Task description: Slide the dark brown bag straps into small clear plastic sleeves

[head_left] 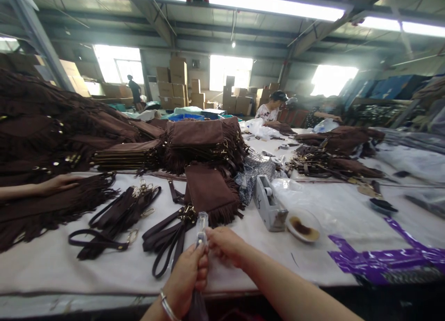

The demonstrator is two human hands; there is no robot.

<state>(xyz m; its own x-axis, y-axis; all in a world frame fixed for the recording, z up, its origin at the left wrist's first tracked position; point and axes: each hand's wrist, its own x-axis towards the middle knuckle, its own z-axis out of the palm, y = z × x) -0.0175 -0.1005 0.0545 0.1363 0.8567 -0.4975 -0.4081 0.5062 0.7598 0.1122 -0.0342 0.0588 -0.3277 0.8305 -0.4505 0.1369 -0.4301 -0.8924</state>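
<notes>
My left hand [187,277] is closed around a small clear plastic sleeve [200,228] with a metal fitting inside, held upright near the table's front edge. My right hand [224,244] pinches the same sleeve from the right. Just beyond my hands lie dark brown straps with brass clasps [167,240] and a brown fringed suede bag [210,193] on the white table cover [52,265].
Stacks of brown fringed bags [201,142] fill the middle and left. Another person's hand [57,184] rests on fringed bags at the left. A grey tape dispenser [267,205], a small dish [303,226] and purple plastic [378,258] lie to the right. People work behind.
</notes>
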